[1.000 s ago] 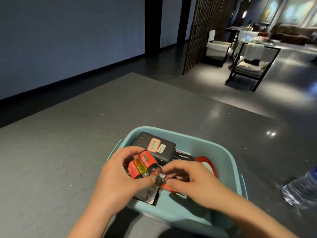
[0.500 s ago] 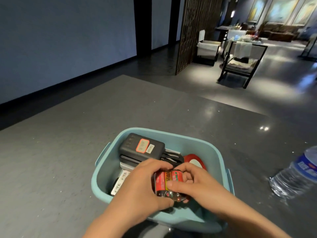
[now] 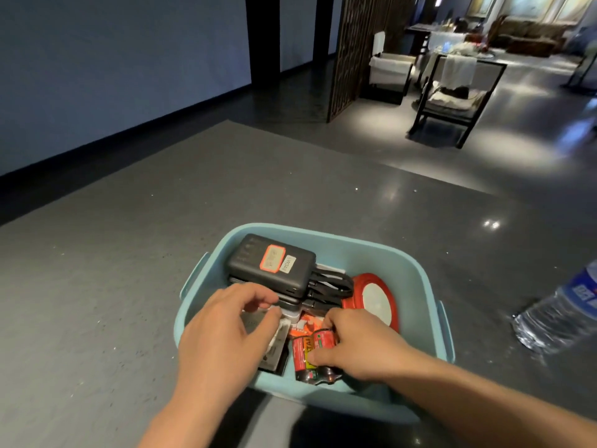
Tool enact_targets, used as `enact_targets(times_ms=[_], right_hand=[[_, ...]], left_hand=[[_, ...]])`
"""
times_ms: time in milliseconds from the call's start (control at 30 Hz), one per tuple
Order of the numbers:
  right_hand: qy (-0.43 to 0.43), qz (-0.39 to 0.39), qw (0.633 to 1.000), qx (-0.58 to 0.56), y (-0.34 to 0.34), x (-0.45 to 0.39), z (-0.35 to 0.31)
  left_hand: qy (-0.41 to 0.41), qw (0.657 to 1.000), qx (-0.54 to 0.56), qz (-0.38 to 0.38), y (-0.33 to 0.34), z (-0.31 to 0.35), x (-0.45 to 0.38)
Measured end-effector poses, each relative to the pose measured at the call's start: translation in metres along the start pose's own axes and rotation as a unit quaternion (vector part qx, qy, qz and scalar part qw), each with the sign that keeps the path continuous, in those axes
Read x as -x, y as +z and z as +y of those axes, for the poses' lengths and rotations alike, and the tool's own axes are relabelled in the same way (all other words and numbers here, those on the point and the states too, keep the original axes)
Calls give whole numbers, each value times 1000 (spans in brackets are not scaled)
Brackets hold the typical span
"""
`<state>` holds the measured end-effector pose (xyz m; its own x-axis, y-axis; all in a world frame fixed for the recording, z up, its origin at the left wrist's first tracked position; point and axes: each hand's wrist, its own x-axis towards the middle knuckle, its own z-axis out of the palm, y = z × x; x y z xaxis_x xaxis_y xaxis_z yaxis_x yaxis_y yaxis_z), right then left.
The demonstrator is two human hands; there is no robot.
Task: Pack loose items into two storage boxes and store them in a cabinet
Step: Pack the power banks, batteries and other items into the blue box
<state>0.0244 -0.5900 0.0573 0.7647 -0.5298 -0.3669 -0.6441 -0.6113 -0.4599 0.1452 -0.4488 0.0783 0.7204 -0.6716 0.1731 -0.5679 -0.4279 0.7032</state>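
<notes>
Your right hand (image 3: 358, 347) has the pack of red batteries (image 3: 310, 354) pinched between thumb and curled fingers, low in the near corner of the light-blue storage box (image 3: 403, 263), at lower centre of the frame. The pack lies under and just left of that hand, its long axis running roughly up and down the frame, with the dark battery ends toward the box's near wall. That is the relation to watch: the pack already sits close against the near wall, so any further settling probably has to go downward or a little up-frame, not toward you. Your left hand (image 3: 226, 331) hovers just left of the pack with its fingers loosely bent over a flat grey item (image 3: 274, 347); whether it pinches anything you cannot tell from here. Up-frame of both hands the box is crowded: a black power bank (image 3: 268, 263) with an orange-edged label lies stacked toward the upper left of the box, black cables (image 3: 329, 279) trail from it to the right, and a round red-rimmed item (image 3: 374, 302) fills the right side. Free room looks to be only the small pocket beneath your right hand. A plastic water bottle (image 3: 559, 315) lies on the grey table (image 3: 113, 286) at the right edge, well apart from the box.
</notes>
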Motion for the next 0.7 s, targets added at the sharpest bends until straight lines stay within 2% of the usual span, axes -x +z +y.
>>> enact_targets(times_ms=[300, 400, 567, 700], right_hand=[[-9, -44, 995, 93, 9, -8, -2], [-6, -34, 995, 90, 7, -6, 0], [17, -77, 996, 29, 8, -5, 2], [-41, 0, 998, 40, -12, 13, 6]], left_hand=[[11, 999, -28, -34, 1, 4, 0], [8, 999, -17, -26, 4, 8, 0], [15, 1000, 10, -18, 12, 11, -1], [60, 996, 55, -47, 23, 20, 2]])
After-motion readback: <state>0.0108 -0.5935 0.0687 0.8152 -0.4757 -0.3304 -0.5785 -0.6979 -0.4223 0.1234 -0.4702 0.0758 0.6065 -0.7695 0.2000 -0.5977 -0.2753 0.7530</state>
